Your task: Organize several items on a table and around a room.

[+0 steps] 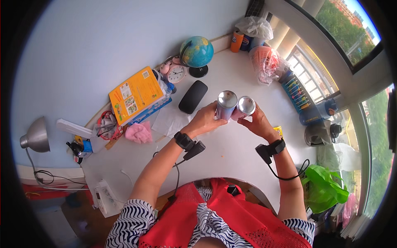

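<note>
My left hand [206, 120] grips a drink can [225, 107] with a bluish side, its bare metal end towards me. My right hand [260, 123] holds a second can [244, 109] with a pinkish side, also with its metal end showing. The two cans touch or nearly touch, side by side over the white desk [226, 155]. Just up and left of my left hand lies a black oblong case [193, 97]. A small yellow packet [278, 130] is partly hidden behind my right wrist. The undersides of the cans are out of sight.
A globe [197, 52], pink alarm clock [176, 73] and orange book [136, 95] stand along the wall. Near the window are an orange can [237, 41], a pink basket [259, 59] and a blue bottle [313, 114]. A pink cloth [139, 132] lies at the left.
</note>
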`<state>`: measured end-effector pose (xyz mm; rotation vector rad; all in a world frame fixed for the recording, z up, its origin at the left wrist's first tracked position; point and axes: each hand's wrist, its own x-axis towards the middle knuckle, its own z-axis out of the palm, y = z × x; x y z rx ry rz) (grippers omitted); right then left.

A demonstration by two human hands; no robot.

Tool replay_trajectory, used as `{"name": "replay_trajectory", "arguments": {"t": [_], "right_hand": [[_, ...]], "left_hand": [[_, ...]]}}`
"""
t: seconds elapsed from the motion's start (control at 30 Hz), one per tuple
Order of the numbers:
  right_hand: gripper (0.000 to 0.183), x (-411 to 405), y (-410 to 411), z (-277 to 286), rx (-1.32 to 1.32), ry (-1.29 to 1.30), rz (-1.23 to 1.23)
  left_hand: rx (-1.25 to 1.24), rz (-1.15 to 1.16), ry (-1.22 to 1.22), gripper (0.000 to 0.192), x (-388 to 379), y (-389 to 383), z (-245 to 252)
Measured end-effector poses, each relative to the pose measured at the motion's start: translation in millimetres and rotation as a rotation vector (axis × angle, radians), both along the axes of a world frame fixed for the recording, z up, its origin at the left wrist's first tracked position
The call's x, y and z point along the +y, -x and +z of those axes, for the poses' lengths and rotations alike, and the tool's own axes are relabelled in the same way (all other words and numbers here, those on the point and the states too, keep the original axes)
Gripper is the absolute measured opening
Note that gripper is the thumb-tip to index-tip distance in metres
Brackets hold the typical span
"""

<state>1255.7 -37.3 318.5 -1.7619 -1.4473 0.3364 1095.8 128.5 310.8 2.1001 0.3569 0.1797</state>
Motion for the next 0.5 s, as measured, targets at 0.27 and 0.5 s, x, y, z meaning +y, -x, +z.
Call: {"name": "replay_trajectory", "arguments": {"t": [0.27,0.5], "right_hand": [[0.053,99,-99,-23,0.307,0.177,-0.102],[0.052,105,-119,-44,0.815,0.295,-0.068]], "left_hand": [[0.005,0.134,0.162,0.050,72,-97,-12],[0.146,0.132,0.487,0.054,95,-116,-13]]}}
